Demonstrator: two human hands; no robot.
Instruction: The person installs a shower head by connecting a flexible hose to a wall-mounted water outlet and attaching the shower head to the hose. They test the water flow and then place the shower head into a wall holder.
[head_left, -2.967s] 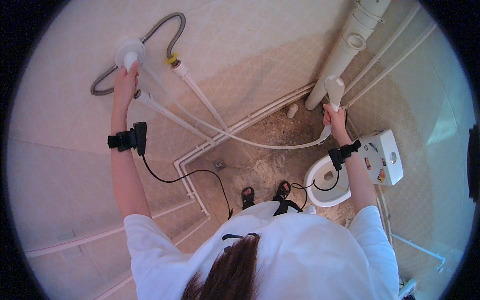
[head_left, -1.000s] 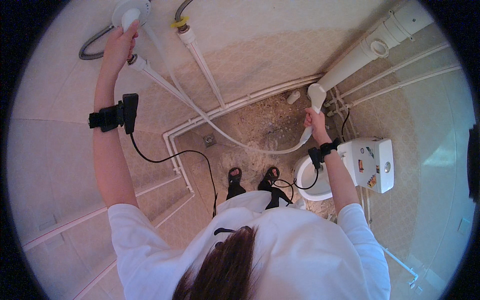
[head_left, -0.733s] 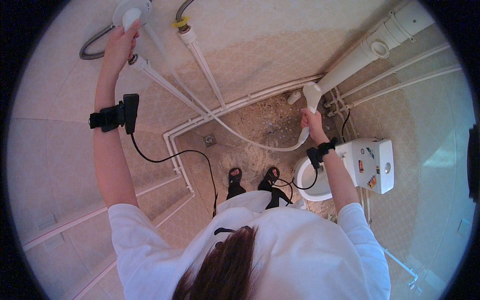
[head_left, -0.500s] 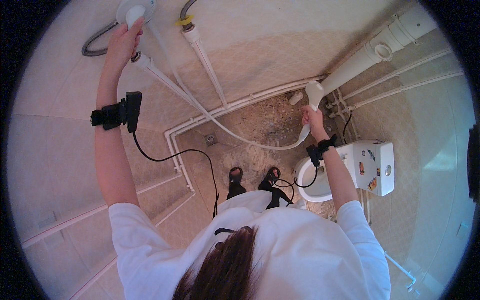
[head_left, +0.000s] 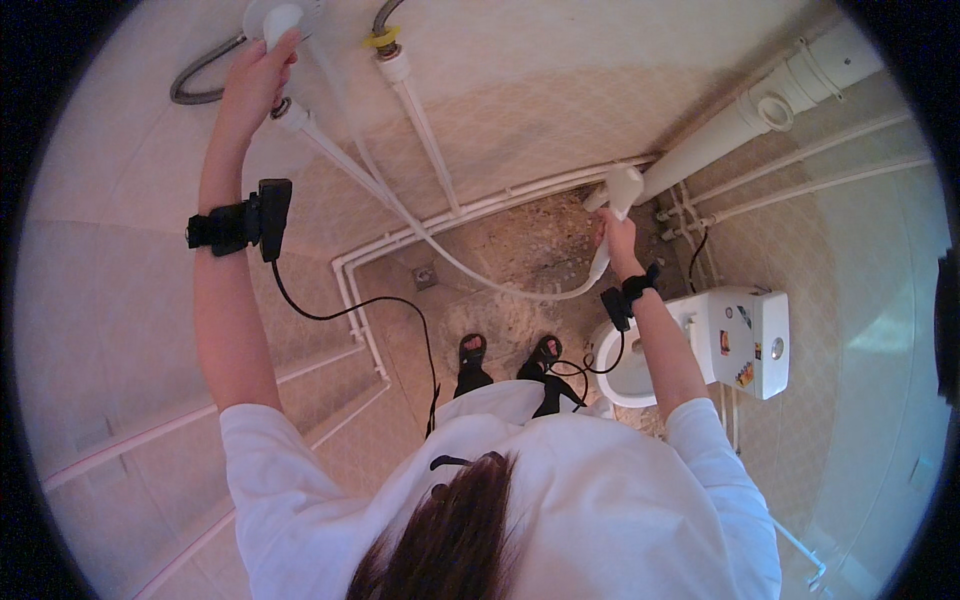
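Note:
My left hand (head_left: 256, 88) reaches far up on the left, its fingers closed on a white rounded knob (head_left: 283, 18) at the middle of a round white wall fixture (head_left: 314, 12). My right hand (head_left: 618, 238) grips the handle of a white shower head (head_left: 625, 185), held above the floor with its head pointing away from me. From the handle's lower end a pale hose (head_left: 470, 278) sags in a curve and climbs back toward the wall fixture. No water can be made out leaving the shower head.
A white toilet (head_left: 765, 345) stands on the right. Behind it a thick white drainpipe (head_left: 705, 150) slants along the corner. Thin white pipes (head_left: 425, 125) run up the wall and along its foot. A floor drain (head_left: 425, 277) lies ahead of my feet. Black cables (head_left: 350, 308) trail from both wrist straps.
My right hand and the shower head have shifted slightly left, and the shower head has turned a little. My left hand stays on the knob.

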